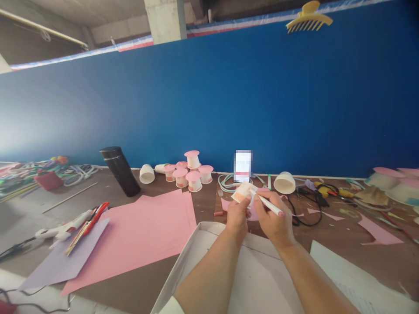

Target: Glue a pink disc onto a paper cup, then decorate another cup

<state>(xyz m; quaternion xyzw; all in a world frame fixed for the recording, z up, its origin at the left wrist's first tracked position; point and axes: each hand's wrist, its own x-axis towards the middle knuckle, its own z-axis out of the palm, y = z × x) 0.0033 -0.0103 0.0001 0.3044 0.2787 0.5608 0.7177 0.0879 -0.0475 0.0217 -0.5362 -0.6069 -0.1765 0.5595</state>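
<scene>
My left hand point(238, 214) is closed around a small white paper cup point(242, 192) with an orange print, tilted on its side. In my right hand point(275, 221) is a white marker pen point(269, 203) with a pinkish-red end, its tip against or very close to the cup. A piece of pink paper point(253, 213) lies partly hidden behind my fingers. Just beyond the hands a lit phone point(242, 165) stands upright, its screen blurred out. Both forearms reach over a white shallow box lid point(258, 270).
Several pink-topped paper cups point(194, 181) stand left of the phone. A black flask point(121, 172), pink sheets point(144, 235), a red utility knife point(87, 226) and a white glue gun point(63, 227) lie left. An empty cup point(284, 182), black cable point(307, 222) and paper scraps point(379, 231) lie right.
</scene>
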